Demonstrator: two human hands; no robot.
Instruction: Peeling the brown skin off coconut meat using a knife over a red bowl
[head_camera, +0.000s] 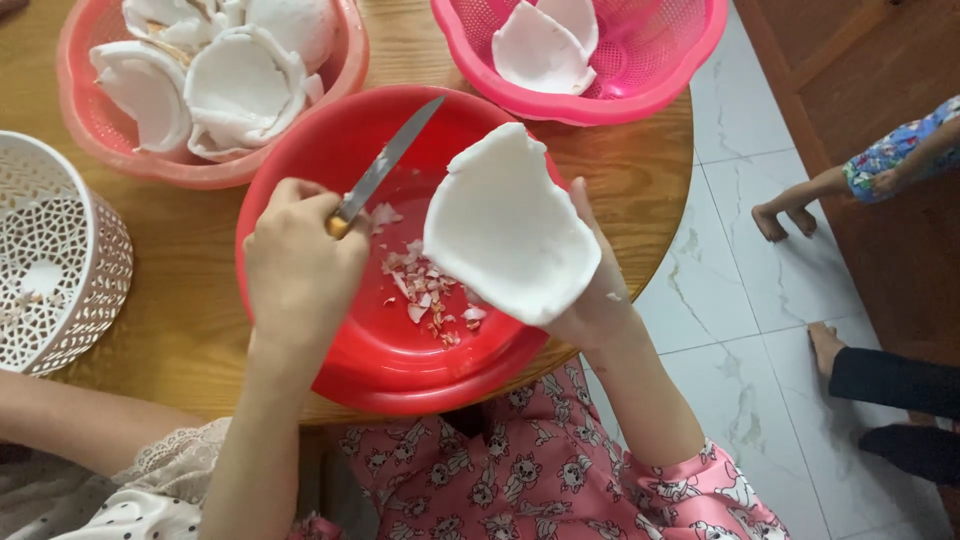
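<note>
While the right hand (600, 290) is cupping a coconut piece (510, 225) over the red bowl (300, 160) so peelings (425, 290) land inside, the left hand (300, 265) is gripping a knife (385, 165).

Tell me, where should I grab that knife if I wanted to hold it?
Grab the knife by its handle end, coming from the near side, where the left hand grips it now. The bare blade slants away over the red bowl, so keep your fingers off that end.

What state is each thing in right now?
left hand: gripping the knife
knife: blade up, over the red bowl
right hand: holding the coconut piece
coconut piece: peeled white, held above the bowl
red bowl: holds peel scraps
pink basket: holds white pieces
</note>
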